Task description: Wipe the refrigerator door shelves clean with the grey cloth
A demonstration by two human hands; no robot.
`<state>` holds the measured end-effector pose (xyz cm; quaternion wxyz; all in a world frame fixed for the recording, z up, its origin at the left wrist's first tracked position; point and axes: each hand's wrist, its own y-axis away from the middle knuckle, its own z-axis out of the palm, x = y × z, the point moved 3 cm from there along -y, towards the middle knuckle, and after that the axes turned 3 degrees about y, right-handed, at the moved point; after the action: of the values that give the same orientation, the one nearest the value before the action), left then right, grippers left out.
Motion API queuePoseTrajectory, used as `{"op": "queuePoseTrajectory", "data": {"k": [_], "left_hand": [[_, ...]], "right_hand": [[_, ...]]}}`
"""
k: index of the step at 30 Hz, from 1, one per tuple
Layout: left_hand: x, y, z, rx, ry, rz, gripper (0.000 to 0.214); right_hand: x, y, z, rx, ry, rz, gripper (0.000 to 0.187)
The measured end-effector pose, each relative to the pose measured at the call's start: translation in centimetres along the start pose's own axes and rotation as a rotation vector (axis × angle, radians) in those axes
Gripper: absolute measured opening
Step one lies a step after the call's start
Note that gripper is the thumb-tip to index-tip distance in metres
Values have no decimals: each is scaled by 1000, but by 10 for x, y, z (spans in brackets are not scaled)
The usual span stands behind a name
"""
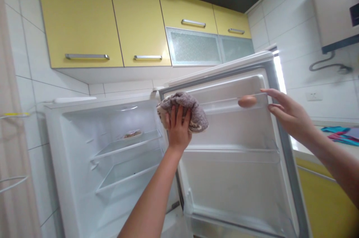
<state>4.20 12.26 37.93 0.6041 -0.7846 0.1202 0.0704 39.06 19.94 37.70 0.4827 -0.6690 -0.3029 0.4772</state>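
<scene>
My left hand (179, 129) is closed on a bunched grey-brown cloth (186, 109) with a pale patterned part, held up beside the hinge side of the open fridge door (224, 133). My right hand (291, 113) is at the door's free edge, index finger stretched out and thumb apart from it. Its fingertips are by the end of the upper clear door shelf (218, 108); whether they touch it I cannot tell. A brown egg (247, 101) sits on that shelf, just left of those fingertips.
Inside the fridge (75, 148), a small packed tray (131, 134) lies on the upper glass shelf (148, 139). Yellow wall cabinets (81, 17) hang above. At right are a water heater (333, 10) and a counter with a colourful cloth (340, 135).
</scene>
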Motion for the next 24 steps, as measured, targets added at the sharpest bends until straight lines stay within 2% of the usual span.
{"op": "queuePoseTrajectory", "data": {"k": [3, 6, 8, 10, 13, 15, 18, 21, 24], "left_hand": [[-9, 12, 3, 145, 83, -240, 71], [-6, 11, 6, 366, 339, -573, 64], [-3, 6, 7, 508, 611, -830, 50], [0, -1, 7, 635, 976, -1106, 30], [6, -13, -1, 716, 1420, -1422, 8], [12, -21, -8, 677, 1544, -1506, 8], [30, -30, -10, 606, 1655, -1556, 11], [61, -38, -1, 569, 1744, -1598, 10], [103, -47, 8, 541, 1838, -1613, 9]], "right_hand": [[-2, 1, 1, -7, -38, 23, 47], [-7, 2, 1, 6, -14, 23, 46], [-8, 2, 1, 12, -5, 16, 46], [-6, 2, 1, 12, -20, 11, 46], [-1, 1, 2, 13, -51, 1, 48], [2, 1, 3, 17, -53, 0, 49], [2, 0, 2, 18, -48, 5, 51], [1, -1, 2, 10, -51, -4, 54], [1, -2, 1, 8, -46, -2, 58]]}}
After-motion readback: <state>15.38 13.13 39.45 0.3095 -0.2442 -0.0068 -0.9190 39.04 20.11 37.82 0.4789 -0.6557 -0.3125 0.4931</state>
